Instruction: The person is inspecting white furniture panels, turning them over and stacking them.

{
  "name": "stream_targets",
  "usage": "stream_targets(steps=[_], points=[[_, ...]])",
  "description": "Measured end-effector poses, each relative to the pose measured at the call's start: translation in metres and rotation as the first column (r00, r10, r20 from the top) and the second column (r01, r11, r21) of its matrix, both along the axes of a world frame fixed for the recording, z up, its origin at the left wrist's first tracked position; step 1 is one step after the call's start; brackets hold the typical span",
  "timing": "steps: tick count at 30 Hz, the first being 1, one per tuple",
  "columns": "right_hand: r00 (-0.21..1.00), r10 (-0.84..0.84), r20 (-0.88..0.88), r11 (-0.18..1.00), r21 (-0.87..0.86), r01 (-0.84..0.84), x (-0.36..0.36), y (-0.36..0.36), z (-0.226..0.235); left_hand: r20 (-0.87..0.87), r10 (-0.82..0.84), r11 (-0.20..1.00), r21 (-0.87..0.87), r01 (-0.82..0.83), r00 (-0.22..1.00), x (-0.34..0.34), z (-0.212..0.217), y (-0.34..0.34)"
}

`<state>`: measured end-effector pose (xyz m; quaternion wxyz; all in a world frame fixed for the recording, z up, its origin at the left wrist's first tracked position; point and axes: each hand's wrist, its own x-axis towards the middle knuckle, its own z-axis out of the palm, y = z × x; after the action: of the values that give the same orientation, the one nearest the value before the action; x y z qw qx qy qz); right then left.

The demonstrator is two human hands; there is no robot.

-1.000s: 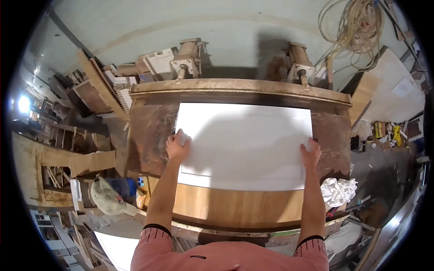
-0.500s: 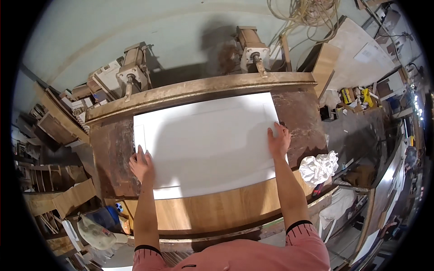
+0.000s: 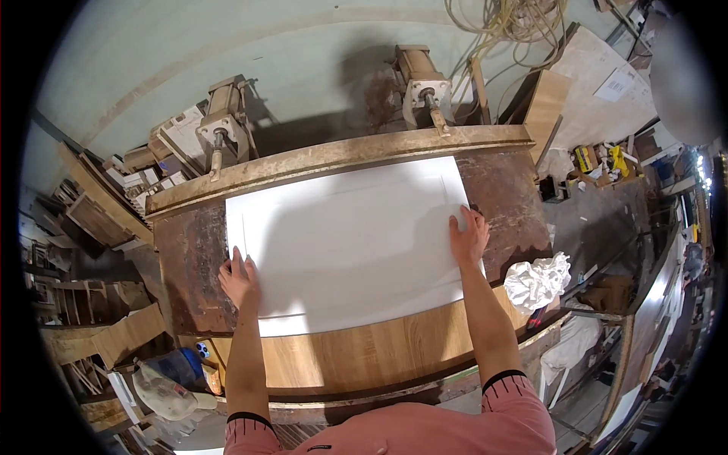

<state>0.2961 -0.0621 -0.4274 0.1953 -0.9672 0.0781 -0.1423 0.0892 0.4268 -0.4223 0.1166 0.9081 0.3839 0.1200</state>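
A white rectangular panel [image 3: 353, 243] with a faint frame line inside its edges lies flat on the brown worn bench top [image 3: 193, 258]. Its far edge rests close along a long wooden beam [image 3: 341, 155], and its near edge lies against a wood-grain board [image 3: 364, 345]. My left hand [image 3: 241, 282] holds the panel's left edge, with some fingertips lying on its top face. At the right edge, my right hand [image 3: 470, 236] grips it in the same way, fingers bent over the side. The undersides of both grips are hidden.
Behind the beam stand two dusty cylinders [image 3: 421, 87] with rods reaching it. Right of the board lies a crumpled white cloth [image 3: 537, 282]. A pale cap [image 3: 163, 390] sits at the lower left. Coiled hoses [image 3: 523, 23] hang on the wall.
Both hands keep their places on the panel's edges, and the panel lies as before. The view has shifted slightly. A blurred grey shape has appeared at the upper right rim.
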Motion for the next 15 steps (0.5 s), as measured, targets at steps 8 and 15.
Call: stream_targets(steps=[8,15], points=[[0.983,0.064,0.172,0.989,-0.143,-0.04,0.006,-0.006,-0.015,0.037,-0.014,0.995,0.098,0.01,0.999,-0.002,-0.006,0.005],[0.998,0.056,0.021,0.995,-0.08,-0.054,0.002,0.003,-0.005,0.096,-0.01,1.0,-0.011,0.011,0.995,-0.004,-0.001,0.004]])
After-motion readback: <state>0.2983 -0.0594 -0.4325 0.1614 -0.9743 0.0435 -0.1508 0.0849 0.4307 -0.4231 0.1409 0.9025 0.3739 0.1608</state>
